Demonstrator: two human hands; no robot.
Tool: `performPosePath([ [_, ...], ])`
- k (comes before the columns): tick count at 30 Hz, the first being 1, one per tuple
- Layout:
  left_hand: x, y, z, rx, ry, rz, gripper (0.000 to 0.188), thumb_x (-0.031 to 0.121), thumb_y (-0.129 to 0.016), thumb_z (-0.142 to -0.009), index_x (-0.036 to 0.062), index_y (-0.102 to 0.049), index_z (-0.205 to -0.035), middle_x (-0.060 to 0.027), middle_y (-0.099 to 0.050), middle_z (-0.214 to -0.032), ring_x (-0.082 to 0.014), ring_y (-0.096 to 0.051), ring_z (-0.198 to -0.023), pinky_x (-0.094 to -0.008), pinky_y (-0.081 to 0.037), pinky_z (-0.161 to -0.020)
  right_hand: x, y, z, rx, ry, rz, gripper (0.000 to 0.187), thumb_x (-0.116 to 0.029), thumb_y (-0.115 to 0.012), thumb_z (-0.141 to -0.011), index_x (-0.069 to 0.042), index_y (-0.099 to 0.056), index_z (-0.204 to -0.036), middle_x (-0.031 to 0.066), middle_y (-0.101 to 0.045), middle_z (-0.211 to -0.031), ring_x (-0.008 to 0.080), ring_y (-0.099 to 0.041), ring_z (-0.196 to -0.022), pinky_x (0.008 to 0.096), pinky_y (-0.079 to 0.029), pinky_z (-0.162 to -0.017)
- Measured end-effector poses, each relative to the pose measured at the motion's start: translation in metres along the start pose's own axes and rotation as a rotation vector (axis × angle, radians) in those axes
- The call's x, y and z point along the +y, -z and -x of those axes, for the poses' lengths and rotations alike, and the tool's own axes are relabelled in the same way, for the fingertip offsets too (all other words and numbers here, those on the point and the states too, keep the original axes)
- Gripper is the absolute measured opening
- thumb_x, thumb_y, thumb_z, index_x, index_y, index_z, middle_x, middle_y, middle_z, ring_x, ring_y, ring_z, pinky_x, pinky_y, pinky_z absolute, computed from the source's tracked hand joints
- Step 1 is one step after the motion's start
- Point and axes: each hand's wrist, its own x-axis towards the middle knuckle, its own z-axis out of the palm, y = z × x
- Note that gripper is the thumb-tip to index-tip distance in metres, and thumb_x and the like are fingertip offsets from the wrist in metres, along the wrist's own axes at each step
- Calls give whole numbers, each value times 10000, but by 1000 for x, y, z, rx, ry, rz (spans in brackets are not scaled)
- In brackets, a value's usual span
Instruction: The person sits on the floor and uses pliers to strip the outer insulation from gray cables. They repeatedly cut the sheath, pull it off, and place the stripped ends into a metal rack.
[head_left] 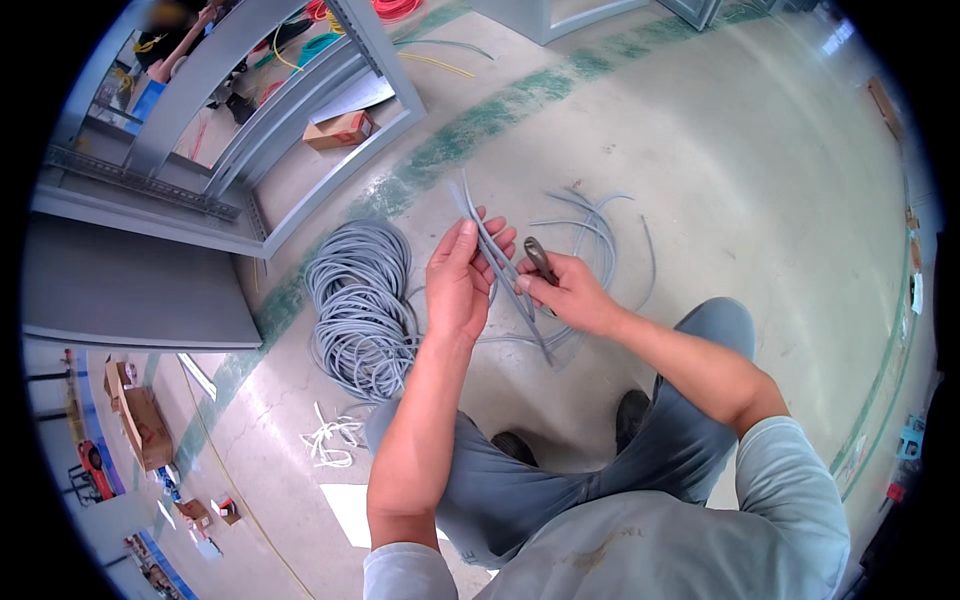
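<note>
Centrally held: grey cable lengths [500, 262]

A grey metal cabinet [185, 100] fills the upper left of the frame. Left of centre, a big coil of grey cable [362, 300] lies on the floor; loose strands [608, 240] lie right of centre. Mid-frame, the person's left hand [462, 265] curls around the cable lengths, thumb pressing them. Just beside, the right hand [570, 290] wraps its fingers about a dark tool [540, 258]; whether it also pinches a cable cannot be told.

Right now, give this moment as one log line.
left hand: holding grey cables; right hand: holding dark tool; floor: grey cable coil
</note>
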Motion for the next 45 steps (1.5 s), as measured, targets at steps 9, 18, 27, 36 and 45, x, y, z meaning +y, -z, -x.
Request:
performPosePath([
  [9, 7, 12, 8, 3, -14, -296, 332, 233, -610, -1045, -22, -638, -1257, -64, -698, -952, -157, -678, -881, -310, -576, -836, -2, 15, -23, 43, -29, 7, 292, -251, -725, -948, 13, -727, -1073, -10, -620, -762, 73, -529, -674, 259, -434, -607],
  [18, -17, -5, 17, -13, 74, -497, 290, 211, -651, -1024, -25, -686, -1190, -97, -732, -963, -162, -709, -803, -280, -581, -753, -25, 31, -41, 150, 63, -174, 322, -174, -786, -905, 2, -714, -1165, -26, -615, -827, 47, -520, -722, 236, -437, -643],
  [27, -17, -5, 16, -66, 116, -444, 300, 222, -631, -1035, -19, -676, -1208, -104, -732, -978, -170, -715, -814, -298, -589, -765, -32, 34, -39, 67, 68, -164, 367, -142, -792, -889, -24, -701, -1224, -27, -628, -883, 56, -572, -818, 231, -481, -733],
  [36, -15, -3, 17, -148, 239, -538, 380, 283, -568, -1069, -38, -635, -1262, -103, -729, -1011, -179, -719, -898, -312, -580, -851, -27, 35, -40, 119, 113, -31, 318, -112, -767, -894, -27, -713, -1195, -10, -641, -872, 65, -582, -781, 249, -487, -701],
  [45, -31, -6, 25, -321, 512, -525, 310, 268, -535, -1081, 11, -623, -1233, -23, -649, -908, -155, -688, -860, -301, -559, -810, -17, 74, -57, 337, 114, -175, 311, -64, -731, -890, 36, -685, -1180, -7, -591, -781, 96, -551, -697, 262, -459, -658],
])
